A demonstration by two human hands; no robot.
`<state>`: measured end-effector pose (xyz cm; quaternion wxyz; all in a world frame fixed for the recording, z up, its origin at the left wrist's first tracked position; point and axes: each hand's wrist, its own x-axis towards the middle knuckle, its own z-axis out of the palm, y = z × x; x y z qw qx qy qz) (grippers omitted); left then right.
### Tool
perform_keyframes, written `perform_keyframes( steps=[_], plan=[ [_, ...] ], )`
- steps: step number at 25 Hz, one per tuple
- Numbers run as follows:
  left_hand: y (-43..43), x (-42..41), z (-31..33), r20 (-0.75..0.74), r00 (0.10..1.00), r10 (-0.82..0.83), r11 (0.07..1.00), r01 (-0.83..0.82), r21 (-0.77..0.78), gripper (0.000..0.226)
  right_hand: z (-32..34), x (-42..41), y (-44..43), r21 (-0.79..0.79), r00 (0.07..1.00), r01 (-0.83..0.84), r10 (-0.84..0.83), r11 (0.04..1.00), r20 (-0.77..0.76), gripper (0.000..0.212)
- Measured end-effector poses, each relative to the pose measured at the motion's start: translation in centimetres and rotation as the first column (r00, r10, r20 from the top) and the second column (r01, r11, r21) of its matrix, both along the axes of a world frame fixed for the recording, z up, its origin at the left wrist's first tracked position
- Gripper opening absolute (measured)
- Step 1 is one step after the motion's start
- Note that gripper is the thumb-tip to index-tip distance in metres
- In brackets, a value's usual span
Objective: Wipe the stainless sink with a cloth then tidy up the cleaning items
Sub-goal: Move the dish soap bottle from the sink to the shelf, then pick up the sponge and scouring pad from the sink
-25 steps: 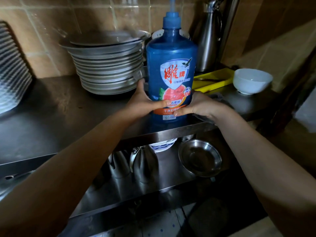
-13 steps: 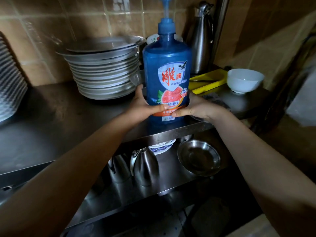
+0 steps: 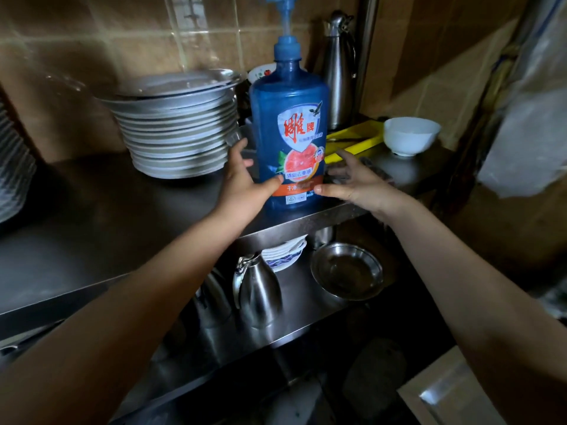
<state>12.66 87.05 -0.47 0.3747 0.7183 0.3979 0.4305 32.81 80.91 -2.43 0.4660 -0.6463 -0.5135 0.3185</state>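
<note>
I see a stack of plates [image 3: 181, 133] on the top shelf [image 3: 107, 210], white bowl [image 3: 411, 136] & yellow tray [image 3: 352, 139] at right, steel bowl [image 3: 346, 271] below.

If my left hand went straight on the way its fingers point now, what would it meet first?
Probably the right edge of the stack of metal plates, beyond the left hand; it would pass left of the blue detergent bottle. Depth is unclear.

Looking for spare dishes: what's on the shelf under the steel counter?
A steel jug, a steel bowl and stacked patterned dishes. The counter hides the dishes' tops and the back of the shelf.
</note>
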Motion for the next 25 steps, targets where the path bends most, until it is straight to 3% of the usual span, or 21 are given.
perform_keyframes(
  steps=[3,6,10,15,22,25],
  plan=[
    [-1.8,-0.6,0.1,0.054,0.998,-0.027,0.989,0.019,0.149,0.063,-0.4,-0.6,-2.3,0.045,0.997,0.066,-0.065,0.997,-0.033,0.099],
    [-4.1,-0.3,0.5,0.081,0.981,-0.174,0.967,0.155,0.201,0.055,0.0,-1.3,-5.0,0.101,0.988,0.146,-0.139,0.984,-0.073,0.093],
    [-6.8,1.6,1.1,0.121,0.936,-0.331,0.942,0.320,0.097,0.051,0.9,-1.4,-9.2,0.163,0.974,0.217,-0.202,0.963,-0.104,0.086],
    [-10.3,4.7,0.8,0.127,0.904,-0.409,0.912,0.408,0.034,0.045,1.2,0.0,-15.9,0.161,0.940,0.324,-0.299,0.932,-0.165,0.080],
    [-21.1,10.7,-0.8,0.139,0.793,-0.593,0.788,0.607,-0.100,0.044,0.2,3.7,-29.4,0.157,0.864,0.485,-0.444,0.860,-0.236,0.060],
    [-26.0,13.0,-1.8,0.139,0.735,-0.663,0.721,0.678,-0.143,0.049,-0.6,5.2,-35.3,0.150,0.864,0.487,-0.450,0.860,-0.224,0.065]
  ],
)
